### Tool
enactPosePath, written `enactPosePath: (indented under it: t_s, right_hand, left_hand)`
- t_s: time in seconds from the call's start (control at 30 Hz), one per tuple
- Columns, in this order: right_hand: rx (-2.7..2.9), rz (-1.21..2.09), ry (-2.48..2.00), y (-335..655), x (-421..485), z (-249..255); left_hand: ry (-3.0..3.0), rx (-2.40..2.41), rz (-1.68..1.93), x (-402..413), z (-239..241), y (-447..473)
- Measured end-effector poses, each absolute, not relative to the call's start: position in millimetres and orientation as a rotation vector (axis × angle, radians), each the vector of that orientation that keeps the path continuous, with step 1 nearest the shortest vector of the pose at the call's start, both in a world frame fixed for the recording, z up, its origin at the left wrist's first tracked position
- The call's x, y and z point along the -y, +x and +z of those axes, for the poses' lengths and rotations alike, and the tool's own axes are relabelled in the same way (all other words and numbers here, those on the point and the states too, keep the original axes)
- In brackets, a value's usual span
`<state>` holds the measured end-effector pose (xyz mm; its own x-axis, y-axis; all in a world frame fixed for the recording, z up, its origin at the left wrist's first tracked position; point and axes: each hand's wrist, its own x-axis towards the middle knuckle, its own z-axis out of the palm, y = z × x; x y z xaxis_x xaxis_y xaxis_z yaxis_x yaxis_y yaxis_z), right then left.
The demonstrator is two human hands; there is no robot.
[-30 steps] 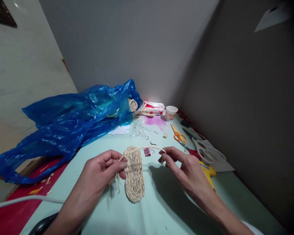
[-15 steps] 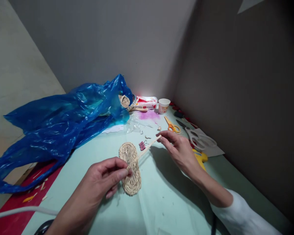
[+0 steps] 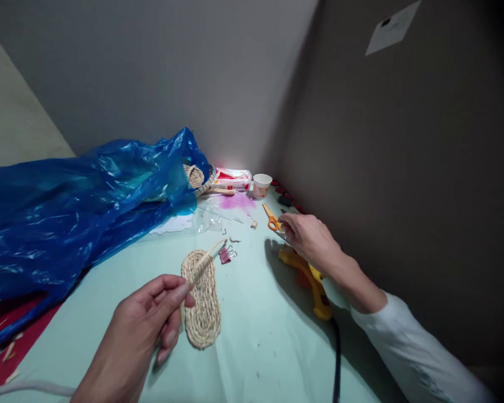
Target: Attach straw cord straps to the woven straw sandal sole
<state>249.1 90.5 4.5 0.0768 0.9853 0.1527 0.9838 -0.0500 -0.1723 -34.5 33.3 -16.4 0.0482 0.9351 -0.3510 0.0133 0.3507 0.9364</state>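
Pinching cord point(image 3: 202, 262), left hand point(image 3: 145, 322) beside woven oval point(image 3: 204, 308); right hand point(image 3: 308, 238), grip unclear, near scissors point(image 3: 272, 220).

No writing can be read. The paper cup point(image 3: 262, 185) at the far edge of the counter point(image 3: 256, 341) bears reddish print. The red-and-white packet point(image 3: 234, 178) beside it and the sheet of paper point(image 3: 392, 27) on the wall carry marks too small to make out.

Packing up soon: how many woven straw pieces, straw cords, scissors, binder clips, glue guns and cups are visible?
Woven straw pieces: 2
Straw cord: 1
Orange scissors: 1
Pink binder clip: 1
Yellow glue gun: 1
Paper cup: 1
Total: 7
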Motion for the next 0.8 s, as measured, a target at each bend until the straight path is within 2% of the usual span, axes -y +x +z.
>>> enactPosePath:
  t_s: [0.27,0.63,0.8]
  right_hand:
    - [2.129,0.023,-2.446,275.6,-103.8,-3.1]
    - [2.095,-0.201,-2.44,279.1,-116.6,-17.5]
    - [2.128,-0.127,-2.434,295.5,-101.2,-17.0]
  left_hand:
    - [0.818,-1.284,0.944,-33.7,-18.7,-31.3]
    - [0.753,-1.242,1.05,-36.0,-17.0,-30.0]
    - [0.717,-1.274,1.057,-34.9,-16.0,-33.9]
